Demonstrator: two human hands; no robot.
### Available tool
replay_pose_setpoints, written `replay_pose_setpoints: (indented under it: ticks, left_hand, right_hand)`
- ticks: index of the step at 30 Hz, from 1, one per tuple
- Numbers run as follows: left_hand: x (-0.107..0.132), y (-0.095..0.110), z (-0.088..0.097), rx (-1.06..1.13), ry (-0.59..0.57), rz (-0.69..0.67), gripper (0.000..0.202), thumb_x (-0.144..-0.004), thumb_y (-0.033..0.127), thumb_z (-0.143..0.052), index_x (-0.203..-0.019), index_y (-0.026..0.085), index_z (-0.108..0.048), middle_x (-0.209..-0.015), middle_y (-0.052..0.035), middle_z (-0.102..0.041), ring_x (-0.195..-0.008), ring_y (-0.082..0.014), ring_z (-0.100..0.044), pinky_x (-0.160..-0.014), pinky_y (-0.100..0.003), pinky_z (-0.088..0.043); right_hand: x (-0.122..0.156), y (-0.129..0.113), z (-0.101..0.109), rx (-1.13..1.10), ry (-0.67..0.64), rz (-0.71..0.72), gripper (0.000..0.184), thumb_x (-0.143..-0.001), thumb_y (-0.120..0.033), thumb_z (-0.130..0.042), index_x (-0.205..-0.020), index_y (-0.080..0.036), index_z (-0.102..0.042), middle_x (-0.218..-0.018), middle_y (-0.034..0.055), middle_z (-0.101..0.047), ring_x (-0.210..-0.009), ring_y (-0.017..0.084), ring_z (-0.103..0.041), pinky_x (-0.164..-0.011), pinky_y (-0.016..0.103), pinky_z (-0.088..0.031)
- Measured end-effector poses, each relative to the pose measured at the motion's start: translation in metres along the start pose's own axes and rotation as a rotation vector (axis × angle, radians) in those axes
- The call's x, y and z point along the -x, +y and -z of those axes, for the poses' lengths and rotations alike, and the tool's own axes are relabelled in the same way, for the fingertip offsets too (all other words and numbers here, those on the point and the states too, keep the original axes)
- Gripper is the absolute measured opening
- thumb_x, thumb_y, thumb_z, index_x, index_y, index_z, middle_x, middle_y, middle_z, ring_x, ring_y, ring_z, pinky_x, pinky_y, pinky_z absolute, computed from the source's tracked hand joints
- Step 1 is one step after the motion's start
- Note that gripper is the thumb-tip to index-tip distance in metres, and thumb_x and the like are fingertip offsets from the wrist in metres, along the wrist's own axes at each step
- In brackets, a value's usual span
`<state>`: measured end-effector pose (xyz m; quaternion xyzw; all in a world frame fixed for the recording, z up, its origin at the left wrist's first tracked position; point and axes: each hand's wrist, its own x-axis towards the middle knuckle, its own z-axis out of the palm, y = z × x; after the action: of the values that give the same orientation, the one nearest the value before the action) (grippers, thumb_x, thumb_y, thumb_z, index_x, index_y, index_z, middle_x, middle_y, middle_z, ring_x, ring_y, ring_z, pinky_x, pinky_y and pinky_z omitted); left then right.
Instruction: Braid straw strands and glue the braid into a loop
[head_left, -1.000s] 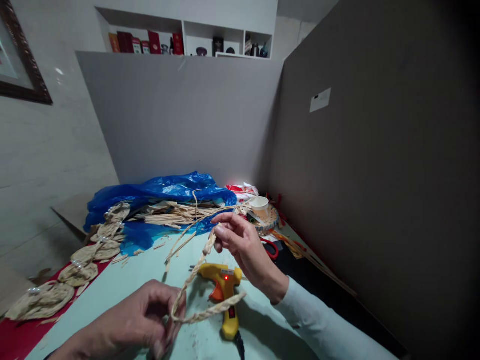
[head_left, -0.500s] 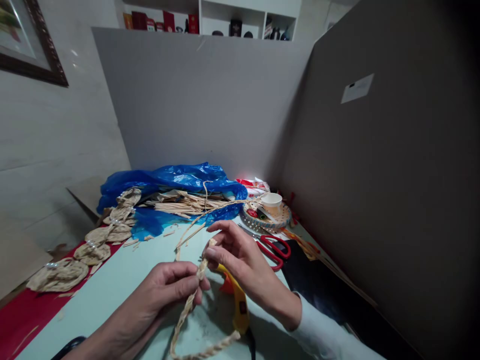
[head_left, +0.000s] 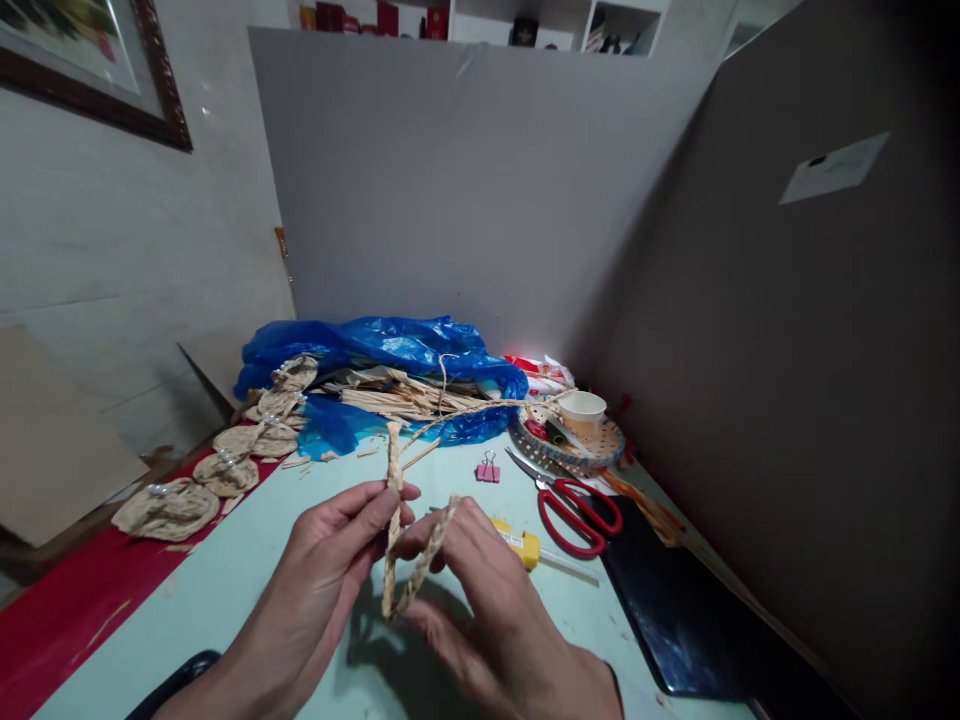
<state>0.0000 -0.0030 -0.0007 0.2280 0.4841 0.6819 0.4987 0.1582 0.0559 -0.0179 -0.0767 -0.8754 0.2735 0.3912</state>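
Observation:
A pale braided straw cord [head_left: 394, 465] is bent into a narrow V in front of me. My left hand [head_left: 349, 540] pinches its left leg between thumb and fingers, with the tip standing above them. The other leg slants up across the fingers of my right hand [head_left: 487, 590], whose thumb is spread apart near the bend. Beyond that hand lies a yellow glue gun [head_left: 517, 542], partly covered, with a clear glue stick [head_left: 570, 567] poking out of it.
Red-handled scissors [head_left: 577, 515] and a pink binder clip [head_left: 488, 471] lie ahead. A black tablet-like slab [head_left: 675, 610] is at right. Behind are a woven tray [head_left: 600, 450] with a paper cup [head_left: 582, 412], a blue plastic bag [head_left: 375, 340] with straw, and straw coils [head_left: 169, 510] at left.
My right hand has left the upper end of the braid and moved down to its other leg, which is now raised. The view has shifted, uncovering the binder clip.

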Motion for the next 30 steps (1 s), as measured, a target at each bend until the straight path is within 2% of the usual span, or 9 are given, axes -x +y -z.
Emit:
replay_pose_setpoints:
  ticks: [4, 7, 10, 12, 15, 18, 21, 25, 30]
  left_hand:
    - [0.003, 0.002, -0.008, 0.006, 0.007, -0.005, 0.027, -0.057, 0.037, -0.097, -0.075, 0.022, -0.083, -0.072, -0.0002, -0.076, -0.077, -0.0161, -0.068, -0.074, -0.016, -0.057]
    - [0.005, 0.003, -0.011, 0.017, 0.004, 0.008, 0.023, -0.058, 0.036, -0.096, -0.072, 0.023, -0.083, -0.073, 0.0, -0.077, -0.075, -0.0157, -0.069, -0.077, -0.018, -0.057]
    - [0.007, -0.001, -0.007, 0.002, -0.017, 0.014, 0.019, -0.062, 0.033, -0.094, -0.073, 0.022, -0.083, -0.074, -0.0006, -0.077, -0.076, -0.0158, -0.067, -0.073, -0.017, -0.056]
    - [0.006, -0.005, -0.004, -0.015, -0.043, 0.012, 0.017, -0.065, 0.03, -0.092, -0.077, 0.021, -0.082, -0.076, -0.001, -0.076, -0.078, -0.0162, -0.065, -0.072, -0.017, -0.055]
    - [0.005, -0.009, -0.001, -0.041, -0.07, 0.019, 0.013, -0.072, 0.031, -0.087, -0.078, 0.021, -0.081, -0.075, 0.0003, -0.072, -0.075, -0.0147, -0.059, -0.071, -0.017, -0.053]
    - [0.004, -0.009, -0.002, -0.062, -0.085, 0.044, 0.013, -0.076, 0.033, -0.086, -0.077, 0.021, -0.081, -0.078, 0.0002, -0.071, -0.074, -0.0141, -0.056, -0.068, -0.017, -0.051]
    - [0.005, -0.008, -0.003, -0.073, -0.096, 0.076, 0.017, -0.073, 0.035, -0.088, -0.083, 0.021, -0.082, -0.084, -0.0014, -0.074, -0.078, -0.0156, -0.057, -0.069, -0.019, -0.051]
    - [0.006, -0.007, -0.003, -0.075, -0.086, 0.09, 0.026, -0.067, 0.041, -0.091, -0.084, 0.023, -0.083, -0.08, -0.0006, -0.074, -0.078, -0.016, -0.058, -0.068, -0.019, -0.05]
    - [0.007, -0.007, -0.004, -0.101, -0.041, 0.073, 0.029, -0.059, 0.041, -0.095, -0.073, 0.02, -0.081, -0.07, 0.0004, -0.071, -0.069, -0.0147, -0.056, -0.061, -0.019, -0.048]
  right_hand:
    - [-0.002, -0.003, -0.002, 0.11, -0.009, 0.055, 0.02, -0.091, -0.012, -0.06, -0.111, -0.016, -0.06, -0.115, 0.014, -0.065, -0.1, 0.026, -0.055, -0.083, 0.037, -0.05]
    - [-0.002, -0.003, -0.001, 0.222, 0.001, 0.102, 0.025, -0.09, -0.006, -0.055, -0.113, -0.015, -0.06, -0.123, 0.0167, -0.065, -0.103, 0.027, -0.055, -0.085, 0.039, -0.051]
    - [-0.003, -0.002, 0.0, 0.248, 0.058, 0.182, 0.022, -0.096, -0.005, -0.052, -0.113, -0.015, -0.061, -0.117, 0.0151, -0.07, -0.096, 0.025, -0.057, -0.081, 0.039, -0.05]
    - [-0.003, -0.003, 0.001, 0.179, 0.08, 0.173, 0.021, -0.096, -0.004, -0.052, -0.11, -0.016, -0.062, -0.108, 0.013, -0.072, -0.091, 0.024, -0.058, -0.078, 0.038, -0.049]
    - [-0.003, -0.004, 0.004, 0.065, 0.128, 0.056, 0.016, -0.096, -0.006, -0.055, -0.105, -0.016, -0.064, -0.096, 0.0104, -0.073, -0.085, 0.023, -0.06, -0.077, 0.037, -0.047]
    - [-0.004, -0.006, 0.007, -0.07, 0.181, -0.128, 0.008, -0.097, -0.013, -0.059, -0.098, -0.018, -0.066, -0.088, 0.0059, -0.071, -0.081, 0.02, -0.061, -0.076, 0.035, -0.046]
    - [-0.005, -0.006, 0.008, -0.187, 0.203, -0.253, 0.005, -0.096, -0.017, -0.063, -0.095, -0.021, -0.066, -0.086, 0.0024, -0.07, -0.08, 0.019, -0.061, -0.075, 0.033, -0.045]
    - [-0.007, -0.005, 0.009, -0.229, 0.187, -0.32, 0.004, -0.094, -0.021, -0.068, -0.09, -0.022, -0.069, -0.085, 0.0003, -0.071, -0.084, 0.019, -0.06, -0.079, 0.033, -0.043]
    - [-0.01, -0.001, 0.011, -0.294, 0.157, -0.452, 0.02, -0.09, -0.036, -0.073, -0.079, -0.02, -0.071, -0.08, 0.0024, -0.067, -0.085, 0.022, -0.058, -0.081, 0.036, -0.041]
